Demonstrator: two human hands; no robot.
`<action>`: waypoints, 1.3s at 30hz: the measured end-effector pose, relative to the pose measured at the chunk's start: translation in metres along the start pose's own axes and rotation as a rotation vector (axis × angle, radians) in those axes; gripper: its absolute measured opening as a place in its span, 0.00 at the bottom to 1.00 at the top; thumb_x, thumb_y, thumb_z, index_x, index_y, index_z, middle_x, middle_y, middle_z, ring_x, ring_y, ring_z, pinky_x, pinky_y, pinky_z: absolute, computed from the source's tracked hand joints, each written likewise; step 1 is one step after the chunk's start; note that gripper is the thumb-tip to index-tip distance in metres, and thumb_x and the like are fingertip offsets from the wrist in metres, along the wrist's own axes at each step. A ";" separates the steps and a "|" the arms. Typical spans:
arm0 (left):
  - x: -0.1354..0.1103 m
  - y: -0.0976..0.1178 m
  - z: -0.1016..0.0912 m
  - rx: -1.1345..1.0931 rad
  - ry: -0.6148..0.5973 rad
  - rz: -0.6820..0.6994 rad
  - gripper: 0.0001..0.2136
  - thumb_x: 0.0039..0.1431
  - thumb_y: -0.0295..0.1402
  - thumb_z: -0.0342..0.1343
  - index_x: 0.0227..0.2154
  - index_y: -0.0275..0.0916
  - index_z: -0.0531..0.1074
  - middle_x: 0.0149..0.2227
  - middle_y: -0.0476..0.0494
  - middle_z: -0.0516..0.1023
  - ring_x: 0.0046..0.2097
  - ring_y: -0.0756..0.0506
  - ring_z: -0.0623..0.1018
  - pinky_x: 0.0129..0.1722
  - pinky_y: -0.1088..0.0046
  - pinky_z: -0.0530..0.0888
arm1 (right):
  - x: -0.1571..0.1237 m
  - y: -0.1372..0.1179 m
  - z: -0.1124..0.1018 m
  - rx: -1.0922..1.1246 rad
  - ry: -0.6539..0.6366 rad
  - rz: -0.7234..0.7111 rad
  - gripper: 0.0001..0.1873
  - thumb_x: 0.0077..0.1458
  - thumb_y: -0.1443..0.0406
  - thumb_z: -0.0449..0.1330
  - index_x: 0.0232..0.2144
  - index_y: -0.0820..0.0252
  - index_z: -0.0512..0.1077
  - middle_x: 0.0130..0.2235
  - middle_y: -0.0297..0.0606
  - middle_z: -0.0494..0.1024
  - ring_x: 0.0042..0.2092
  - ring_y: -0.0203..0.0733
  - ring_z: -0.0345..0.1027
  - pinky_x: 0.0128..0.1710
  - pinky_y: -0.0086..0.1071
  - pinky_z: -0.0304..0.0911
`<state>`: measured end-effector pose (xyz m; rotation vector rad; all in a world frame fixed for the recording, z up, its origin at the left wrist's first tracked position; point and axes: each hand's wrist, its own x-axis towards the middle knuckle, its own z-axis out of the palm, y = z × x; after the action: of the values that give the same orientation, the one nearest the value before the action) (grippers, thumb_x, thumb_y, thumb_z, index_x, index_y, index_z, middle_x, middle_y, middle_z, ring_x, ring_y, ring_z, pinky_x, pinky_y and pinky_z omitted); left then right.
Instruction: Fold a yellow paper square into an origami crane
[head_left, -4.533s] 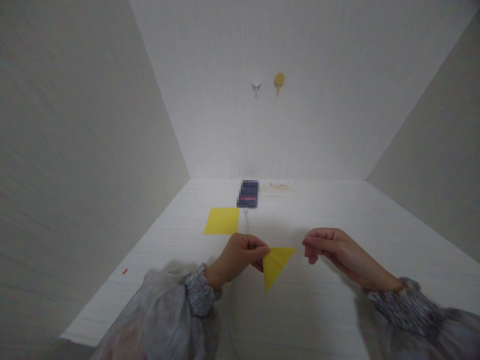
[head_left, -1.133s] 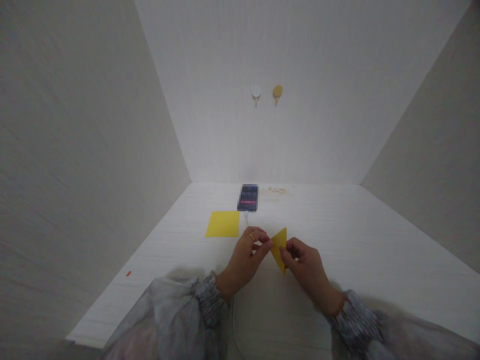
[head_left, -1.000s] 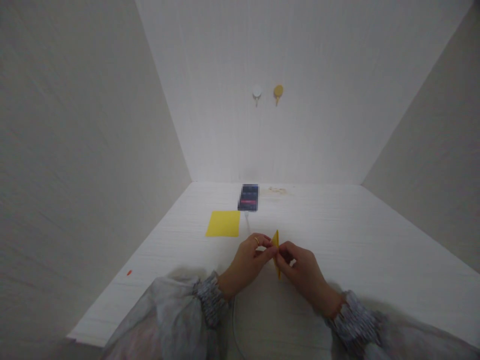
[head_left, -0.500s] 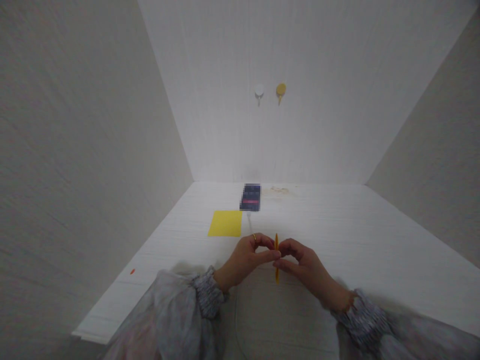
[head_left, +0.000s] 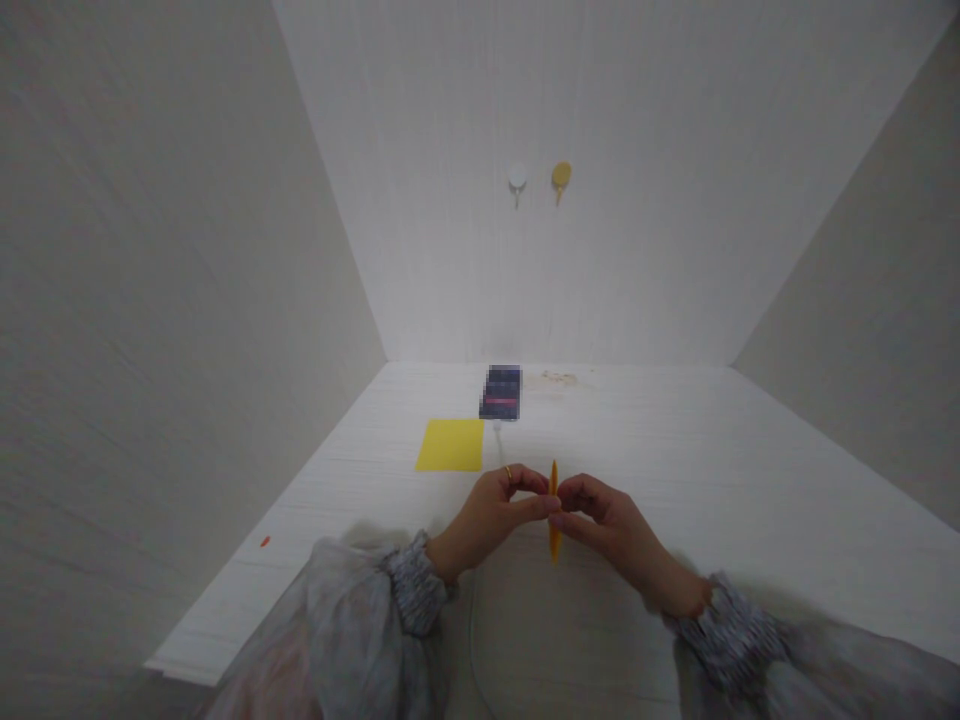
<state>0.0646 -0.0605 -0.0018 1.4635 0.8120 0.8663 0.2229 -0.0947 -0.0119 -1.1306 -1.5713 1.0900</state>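
Observation:
A folded piece of orange-yellow paper point(head_left: 555, 547) stands nearly edge-on between my hands, above the white table. From its left side, my left hand point(head_left: 502, 505) pinches it with thumb and fingers; a ring shows on one finger. My right hand point(head_left: 611, 520) closes on the paper from the right, thumb and fingertips at its middle. The fingertips of both hands almost meet there and hide that part of the paper. A flat yellow square sheet point(head_left: 451, 445) lies on the table to the left, beyond my left hand.
A phone point(head_left: 501, 393) with a blurred screen lies near the back wall, and a white cable point(head_left: 472, 630) runs from it towards me. Two hooks, one white point(head_left: 517, 178) and one gold point(head_left: 561, 176), hang on the wall. A small red mark point(head_left: 265, 541) is at the left edge.
The orange-yellow paper has risen very slightly and its lower part looks a little wider. My right hand has shifted slightly; the left hand keeps its pinch.

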 end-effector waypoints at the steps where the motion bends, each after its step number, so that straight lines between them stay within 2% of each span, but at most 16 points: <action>1: 0.000 0.000 0.000 0.006 0.000 0.001 0.12 0.40 0.36 0.59 0.27 0.34 0.68 0.31 0.45 0.72 0.34 0.50 0.71 0.38 0.71 0.65 | 0.000 0.000 0.000 0.006 -0.001 0.002 0.10 0.43 0.62 0.59 0.28 0.60 0.64 0.28 0.33 0.70 0.32 0.36 0.65 0.34 0.31 0.62; 11: 0.000 -0.003 -0.001 -0.112 -0.022 -0.051 0.13 0.40 0.36 0.58 0.28 0.33 0.68 0.32 0.43 0.72 0.34 0.49 0.71 0.37 0.69 0.67 | 0.001 0.005 0.000 0.101 -0.007 0.036 0.09 0.43 0.62 0.59 0.28 0.61 0.65 0.28 0.33 0.70 0.32 0.35 0.66 0.33 0.30 0.62; 15: 0.000 -0.001 -0.001 -0.096 -0.023 -0.034 0.12 0.41 0.35 0.58 0.28 0.33 0.67 0.31 0.44 0.71 0.33 0.49 0.71 0.36 0.70 0.68 | 0.002 0.004 0.001 0.126 -0.008 0.035 0.09 0.43 0.62 0.59 0.27 0.61 0.65 0.29 0.33 0.71 0.32 0.35 0.66 0.33 0.30 0.62; 20: 0.002 -0.001 -0.001 -0.196 -0.046 -0.016 0.10 0.45 0.33 0.55 0.31 0.35 0.63 0.32 0.46 0.70 0.33 0.50 0.71 0.34 0.69 0.70 | 0.001 0.000 0.002 0.185 0.033 0.061 0.08 0.45 0.63 0.57 0.29 0.60 0.63 0.28 0.33 0.69 0.30 0.35 0.67 0.30 0.30 0.63; 23: 0.002 -0.004 -0.001 -0.101 -0.033 0.041 0.13 0.45 0.33 0.55 0.35 0.36 0.63 0.36 0.43 0.69 0.39 0.47 0.70 0.36 0.68 0.70 | -0.001 0.000 0.003 0.144 0.080 0.053 0.08 0.46 0.65 0.54 0.33 0.59 0.61 0.26 0.31 0.69 0.27 0.35 0.67 0.25 0.29 0.63; 27: 0.000 -0.005 0.001 0.059 -0.034 0.093 0.14 0.44 0.34 0.55 0.36 0.36 0.65 0.40 0.41 0.67 0.43 0.45 0.68 0.37 0.70 0.70 | -0.002 -0.004 0.007 -0.066 0.154 0.017 0.11 0.45 0.71 0.50 0.35 0.59 0.60 0.24 0.31 0.68 0.24 0.34 0.65 0.21 0.26 0.61; 32: -0.005 -0.001 0.006 0.008 -0.125 0.119 0.14 0.42 0.31 0.57 0.35 0.37 0.66 0.41 0.42 0.65 0.42 0.46 0.69 0.37 0.71 0.71 | 0.002 -0.005 0.005 -0.336 0.228 -0.115 0.14 0.38 0.75 0.50 0.31 0.60 0.64 0.30 0.35 0.70 0.30 0.36 0.65 0.28 0.30 0.62; 35: -0.004 0.000 0.007 -0.106 -0.072 0.065 0.15 0.40 0.31 0.59 0.34 0.36 0.65 0.39 0.43 0.66 0.42 0.47 0.69 0.39 0.70 0.69 | 0.001 -0.002 0.002 -0.375 0.253 -0.273 0.11 0.40 0.75 0.52 0.29 0.59 0.67 0.29 0.36 0.70 0.31 0.38 0.65 0.29 0.31 0.62; 39: -0.002 0.000 0.008 -0.293 0.002 -0.065 0.13 0.44 0.35 0.56 0.32 0.35 0.65 0.33 0.44 0.69 0.38 0.48 0.70 0.39 0.67 0.68 | -0.004 0.000 0.000 -0.439 0.248 -0.480 0.12 0.43 0.74 0.52 0.30 0.58 0.69 0.32 0.38 0.70 0.31 0.37 0.65 0.26 0.28 0.62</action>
<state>0.0704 -0.0659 -0.0023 1.1730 0.6974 0.8970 0.2233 -0.0986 -0.0130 -1.0362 -1.7984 0.2828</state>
